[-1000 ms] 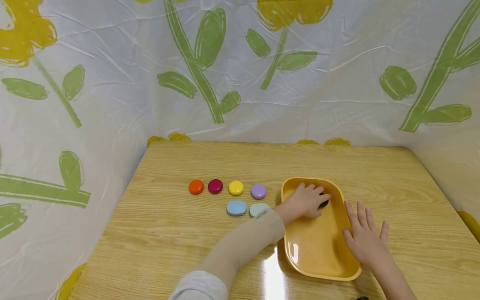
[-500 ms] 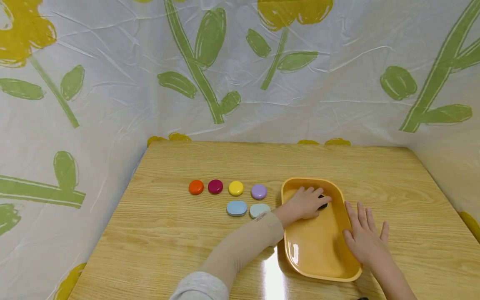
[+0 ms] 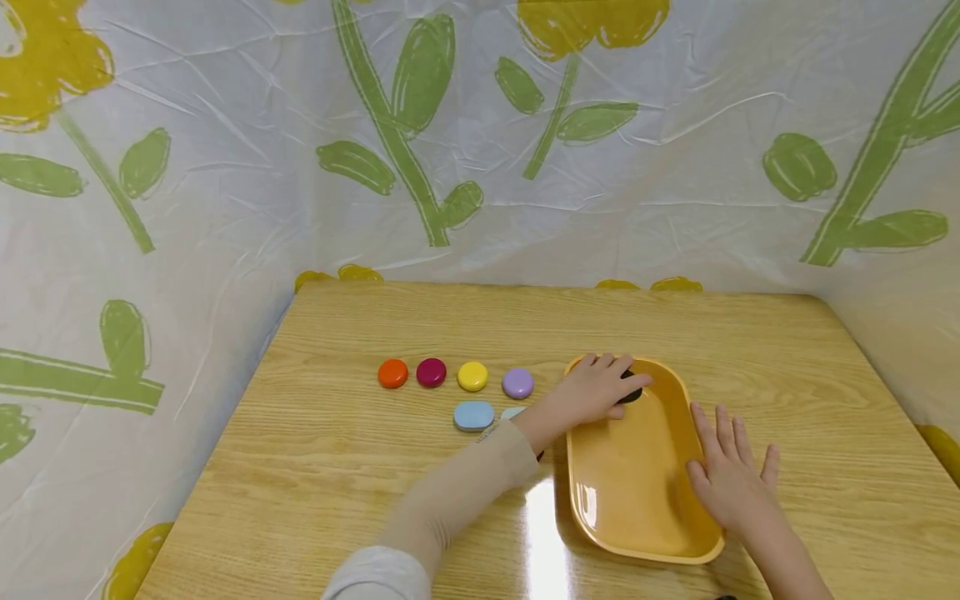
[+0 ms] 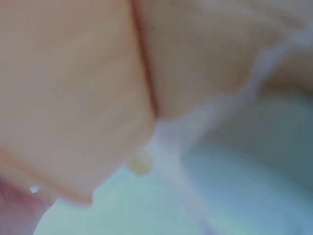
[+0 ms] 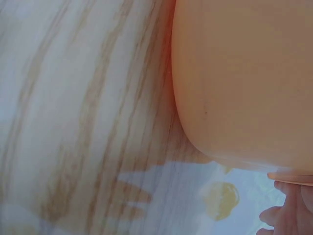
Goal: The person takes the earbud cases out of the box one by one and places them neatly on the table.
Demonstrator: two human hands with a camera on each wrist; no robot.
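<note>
My left hand (image 3: 588,390) reaches over the left rim of the orange-yellow tray (image 3: 637,492) in the head view. Its thumb and index finger pinch a round black piece (image 3: 632,393), partly covered by the fingers, near the tray's far end. My right hand (image 3: 735,483) rests along the outside of the tray's right wall, fingers straight and spread. In the right wrist view the tray's smooth wall (image 5: 239,88) fills the right side, with fingers (image 5: 291,210) at the lower corner. The left wrist view is blurred.
Left of the tray lie orange (image 3: 392,373), maroon (image 3: 431,372), yellow (image 3: 472,376) and lilac (image 3: 518,383) round pieces in a row. Nearer are a blue oval piece (image 3: 474,416) and a pale one (image 3: 512,412) partly behind the left sleeve (image 3: 465,492). Floral sheeting (image 3: 570,225) surrounds the wooden table (image 3: 315,467).
My left hand has shifted left and toward the tray's far end, and the black piece has moved with it. The forearm now covers more of the pale oval. My right hand stays put.
</note>
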